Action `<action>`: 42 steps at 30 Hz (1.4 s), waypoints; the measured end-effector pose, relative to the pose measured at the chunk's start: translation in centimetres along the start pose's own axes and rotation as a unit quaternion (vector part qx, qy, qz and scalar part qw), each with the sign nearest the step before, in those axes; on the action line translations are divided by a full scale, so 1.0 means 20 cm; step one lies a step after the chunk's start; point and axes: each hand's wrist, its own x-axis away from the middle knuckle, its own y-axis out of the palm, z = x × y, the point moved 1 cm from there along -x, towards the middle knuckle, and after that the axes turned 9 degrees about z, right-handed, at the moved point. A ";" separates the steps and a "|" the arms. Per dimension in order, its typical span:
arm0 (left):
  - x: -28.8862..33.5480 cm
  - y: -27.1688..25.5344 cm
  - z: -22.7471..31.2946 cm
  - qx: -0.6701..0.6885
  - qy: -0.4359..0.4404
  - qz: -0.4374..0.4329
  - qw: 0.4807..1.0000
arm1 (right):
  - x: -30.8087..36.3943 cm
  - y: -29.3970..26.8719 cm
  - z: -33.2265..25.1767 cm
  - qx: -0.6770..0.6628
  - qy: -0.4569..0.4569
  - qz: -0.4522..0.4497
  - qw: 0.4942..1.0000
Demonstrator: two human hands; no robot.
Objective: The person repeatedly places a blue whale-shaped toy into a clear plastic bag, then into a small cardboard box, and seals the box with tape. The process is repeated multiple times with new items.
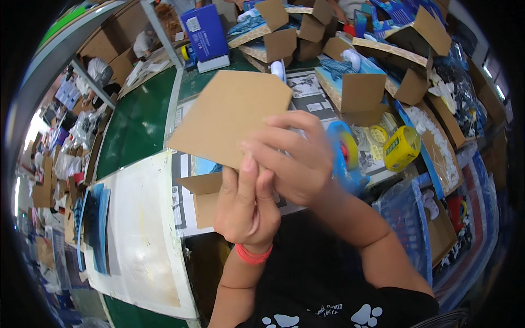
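Note:
A flat, plain brown cardboard piece (232, 117) with cut corners is held up in front of me, above the table. My left hand (249, 208), with a red band at the wrist, grips its lower edge, thumb upward. The fingers of my right hand (301, 156) press on the cardboard's lower right edge, close to the left thumb. Against the back of my right hand shows a blurred blue tape dispenser (340, 156) with a yellow and red roll; how it is attached is hidden. Below the cardboard, an open brown box (205, 199) partly shows.
A yellow tape roll (402, 148) lies right of my right hand. Open cardboard boxes (363, 93) with blue contents crowd the far right. At the back stands a blue box (206, 34). Left are a white board (139, 235) and blue sheets (100, 227). A plastic crate (404, 229) stands right.

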 end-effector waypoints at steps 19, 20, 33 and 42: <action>-0.23 0.06 0.02 -0.237 0.174 -0.257 0.921 | 0.06 -0.58 0.28 0.081 0.348 -0.096 0.929; -0.22 0.07 0.03 -0.240 0.177 -0.245 0.922 | 0.16 -0.68 0.31 0.101 0.418 -0.038 0.902; -0.11 0.28 0.09 -0.248 0.164 -0.132 0.946 | 0.85 -1.07 0.27 0.046 0.631 -0.139 0.762; -0.13 0.16 0.12 -0.220 0.161 -0.168 0.947 | 0.75 -1.08 0.35 -0.023 0.785 -0.199 0.586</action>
